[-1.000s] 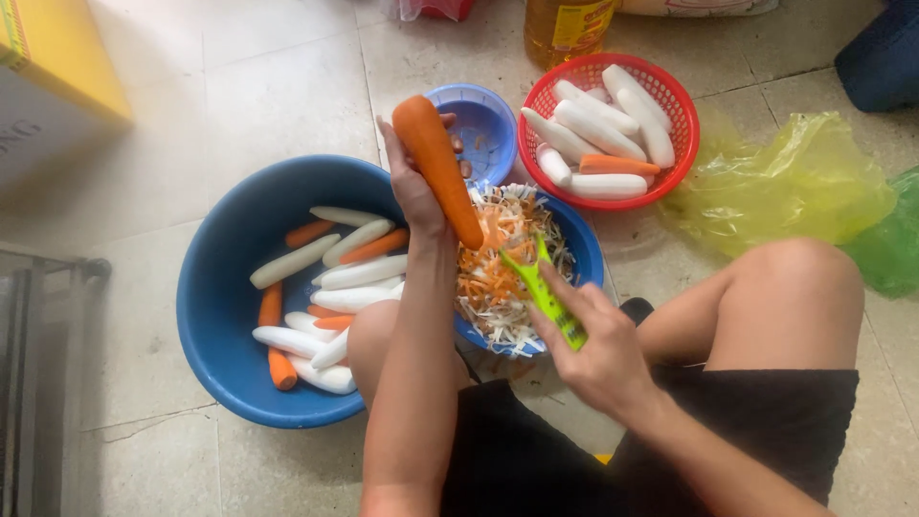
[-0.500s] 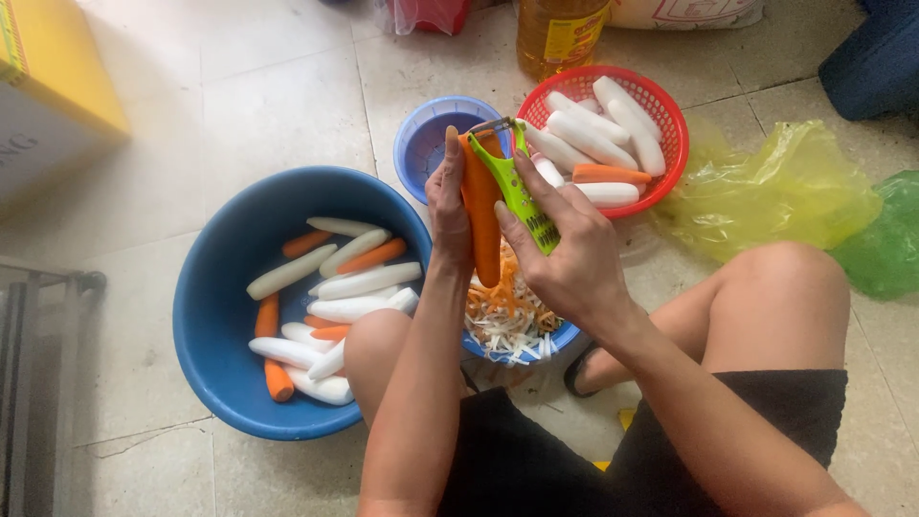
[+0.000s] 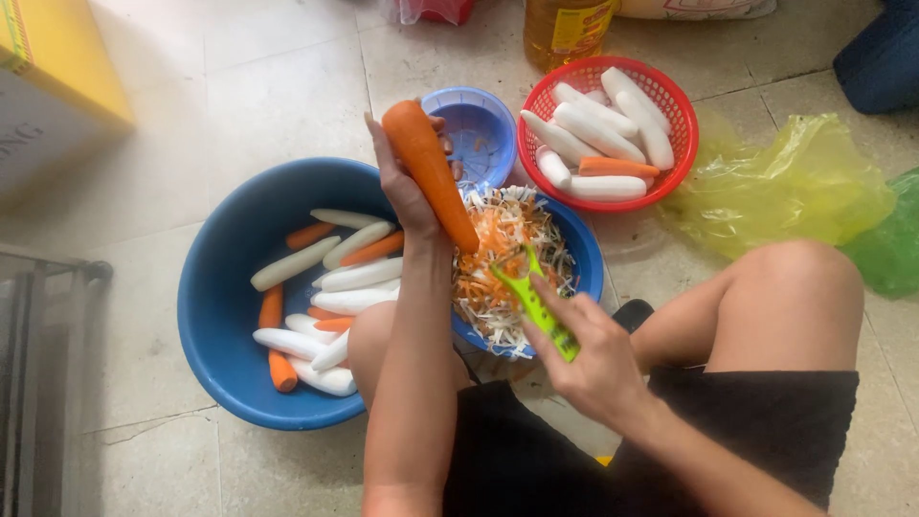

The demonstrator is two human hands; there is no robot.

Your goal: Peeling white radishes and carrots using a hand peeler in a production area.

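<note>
Left hand (image 3: 407,191) has the peeled carrot (image 3: 431,172) wrapped up tight around its middle, fingers curled round the back and thumb side facing the person. Long axis of the carrot runs diagonal: fat end sticks up and away from the grip, tapered tip points down and toward the right hand, hanging just over the pile of shreds (image 3: 503,263). Right hand (image 3: 598,359) is clamped on the handle of a lime green peeler (image 3: 534,302), blade end aimed up at that carrot tip, near it but not touching. So the carrot lies up and to the left of the peeler grip, and the right hand is clearly the one closer to the free tip.

Directly under both grips sits the smaller blue bowl (image 3: 584,249), heaped with orange and white shreds. Left of the carrot hand is the big blue basin (image 3: 215,316) with peeled white radishes (image 3: 359,276) and a few carrots lying in it. Just past the carrot's fat end there's a small blue strainer basket (image 3: 488,129), looks nearly empty. Beyond the peeler hand, further out, a red basket (image 3: 670,105) holds more white radishes plus one carrot, and a crumpled yellow plastic bag (image 3: 804,182) sits off to the right of that. Person's sitting on a tiled floor (image 3: 268,86), knee up beside the peeler hand.
</note>
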